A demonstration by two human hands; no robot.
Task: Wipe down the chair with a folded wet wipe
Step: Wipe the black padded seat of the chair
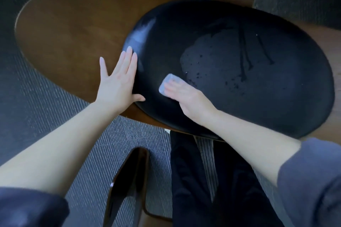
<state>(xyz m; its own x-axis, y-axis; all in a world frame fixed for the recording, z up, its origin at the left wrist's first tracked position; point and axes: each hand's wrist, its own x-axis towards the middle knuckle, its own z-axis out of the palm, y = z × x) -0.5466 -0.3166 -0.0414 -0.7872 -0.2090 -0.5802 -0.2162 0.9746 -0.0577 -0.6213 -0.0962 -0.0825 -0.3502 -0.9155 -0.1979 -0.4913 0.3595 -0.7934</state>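
Right at the near edge: the left sleeve (27,206) and the right sleeve (313,175), both dark blue and pushed up, with bare forearms reaching forward. Between them are the person's black trousers (190,180). Just left of the legs a curved dark wooden furniture part (129,180) stands on the floor, and I can't tell what it belongs to.

Out to the hands now. The left hand (118,83) lies flat and open, fingers spread. Its palm is on the brown wood of the chair (73,29), and its fingertips and thumb touch the left rim of the black seat pad (258,88).

The right hand (186,97) is flat too, its straight fingers pressing down on the wet wipe (167,83). The wipe is a small pale folded pad on the near-left part of the seat pad, with its far end poking out past the fingertips. It's a little blurred.

Beyond the wipe, a wet patch (212,55) shines in the middle of the pad, with droplets scattered at its near edge and dark streaks to its right. Around the chair spreads grey ribbed carpet (46,107).
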